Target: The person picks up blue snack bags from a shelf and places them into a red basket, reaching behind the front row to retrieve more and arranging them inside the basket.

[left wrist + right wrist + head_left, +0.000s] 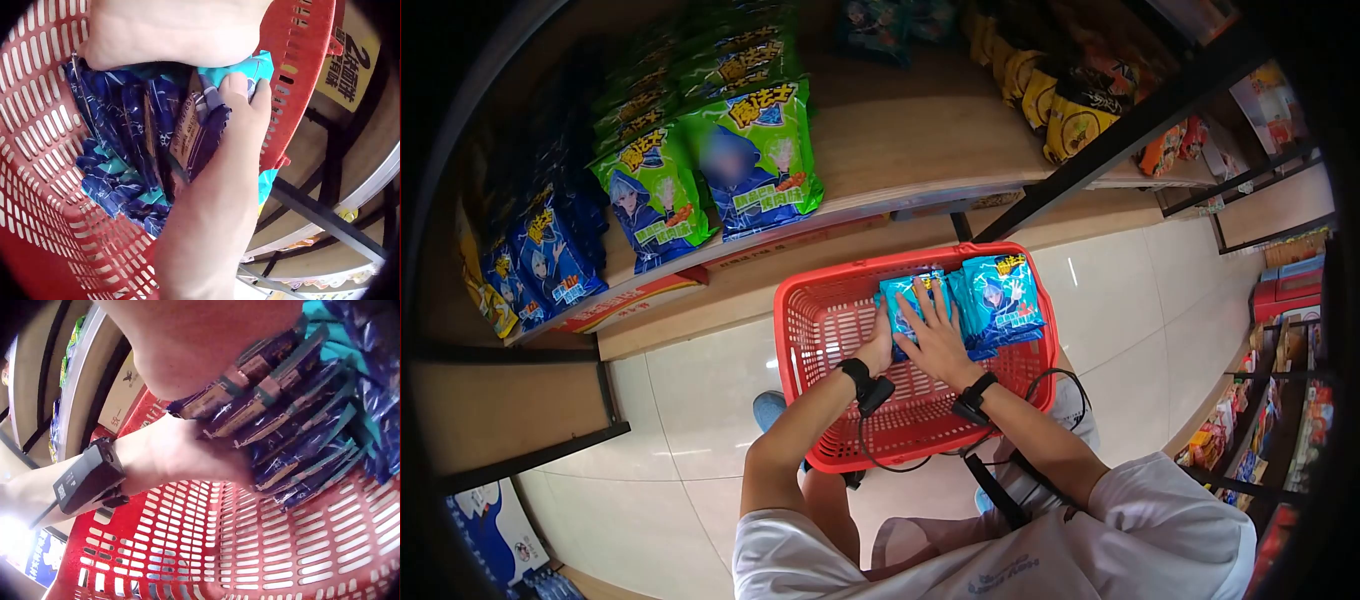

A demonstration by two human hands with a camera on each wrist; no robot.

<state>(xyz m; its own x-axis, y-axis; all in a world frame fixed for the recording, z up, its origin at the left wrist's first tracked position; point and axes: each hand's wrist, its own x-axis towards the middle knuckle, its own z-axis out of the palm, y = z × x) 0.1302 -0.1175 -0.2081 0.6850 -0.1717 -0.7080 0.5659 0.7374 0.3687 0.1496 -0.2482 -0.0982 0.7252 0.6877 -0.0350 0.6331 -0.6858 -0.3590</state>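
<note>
A red plastic basket holds two stacks of turquoise and dark-blue snack packets. My right hand lies over the left stack of packets with its fingers spread, palm down. Against the left side of that same stack rests my left hand, its fingers pointing away from me. The right stack of packets sits beside it, a hooded cartoon figure on its top packet. In the right wrist view the crimped edges of several packets are lined up in a row, and the left fingertips are hidden at them.
Green snack packets and blue packets hang over the edge of the shelf behind the basket. Yellow noodle packs stand farther right. A black shelf post rises beyond the basket. Cables run from both wrists.
</note>
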